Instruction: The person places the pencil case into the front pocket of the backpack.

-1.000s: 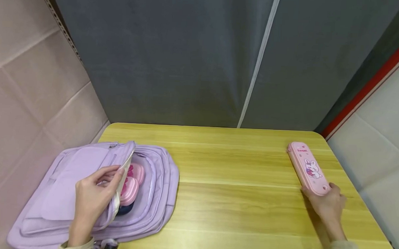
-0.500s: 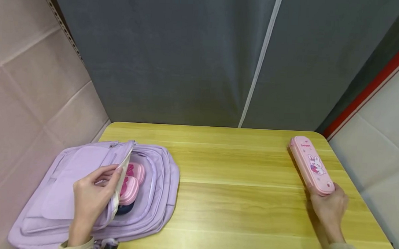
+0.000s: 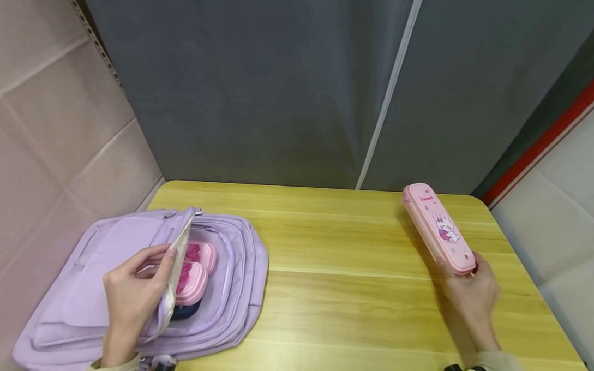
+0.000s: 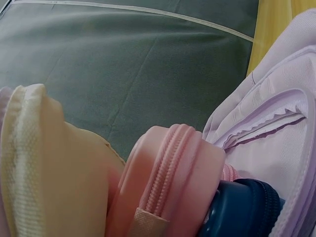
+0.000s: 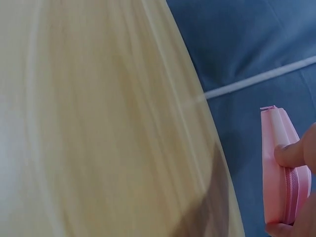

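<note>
On the left of the table lies a lilac backpack (image 3: 102,266) with its front pocket unzipped. My left hand (image 3: 135,289) pinches the edge of the pocket flap and holds it away from the bag. Inside the pocket sit pink zippered cases (image 3: 191,284) and a dark blue case (image 3: 186,311); the left wrist view shows a pink case (image 4: 168,177) beside the blue case (image 4: 242,210). Over the right side, my right hand (image 3: 472,295) grips the near end of a pink pencil case (image 3: 439,228) with a rabbit picture. In the right wrist view, thumb and fingers clasp this pencil case (image 5: 276,182).
The wooden table (image 3: 333,274) stretches between the backpack and the right hand. A dark grey curtain (image 3: 261,97) hangs behind its far edge. Tiled walls stand to the left (image 3: 58,144) and right (image 3: 566,217).
My right hand has lifted the pencil case and carried it left, towards the table's middle; its shadow now falls apart from it. The left hand has drawn the flap slightly further left.
</note>
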Motion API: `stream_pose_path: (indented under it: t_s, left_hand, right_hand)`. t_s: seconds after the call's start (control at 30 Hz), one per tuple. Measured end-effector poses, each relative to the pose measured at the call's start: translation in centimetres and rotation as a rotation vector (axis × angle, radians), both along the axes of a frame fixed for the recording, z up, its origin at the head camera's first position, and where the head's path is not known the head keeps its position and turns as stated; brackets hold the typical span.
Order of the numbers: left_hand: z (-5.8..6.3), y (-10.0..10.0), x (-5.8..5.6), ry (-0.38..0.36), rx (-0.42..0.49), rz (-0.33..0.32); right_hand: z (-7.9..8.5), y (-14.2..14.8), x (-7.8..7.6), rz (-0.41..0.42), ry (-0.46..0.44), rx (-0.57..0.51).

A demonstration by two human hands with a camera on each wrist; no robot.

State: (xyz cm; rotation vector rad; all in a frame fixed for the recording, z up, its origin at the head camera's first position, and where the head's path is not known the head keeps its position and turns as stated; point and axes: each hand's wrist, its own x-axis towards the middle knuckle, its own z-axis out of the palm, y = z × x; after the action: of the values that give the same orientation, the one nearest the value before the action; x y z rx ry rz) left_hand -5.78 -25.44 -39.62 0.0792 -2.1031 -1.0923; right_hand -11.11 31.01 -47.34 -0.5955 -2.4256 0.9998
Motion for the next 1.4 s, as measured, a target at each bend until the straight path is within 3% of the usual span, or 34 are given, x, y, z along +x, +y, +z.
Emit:
stream_pose_path:
  t_s: [0.57, 0.97, 1.4]
  left_hand:
    - [-0.2, -0.1, -0.1, 0.013, 0.043, -0.015]
    - [-0.2, -0.1, -0.1, 0.028, 0.026, -0.009]
    - [-0.2, -0.2, -0.2, 0.032, 0.027, -0.011]
  right_hand:
    - [2.7, -6.3, -1.8, 0.199, 0.047, 0.010]
    - [3.4, -11.1, -3.4, 0.393, 0.100, 0.001]
    - [3.2, -15.7, -3.1, 0.636, 0.095, -0.022]
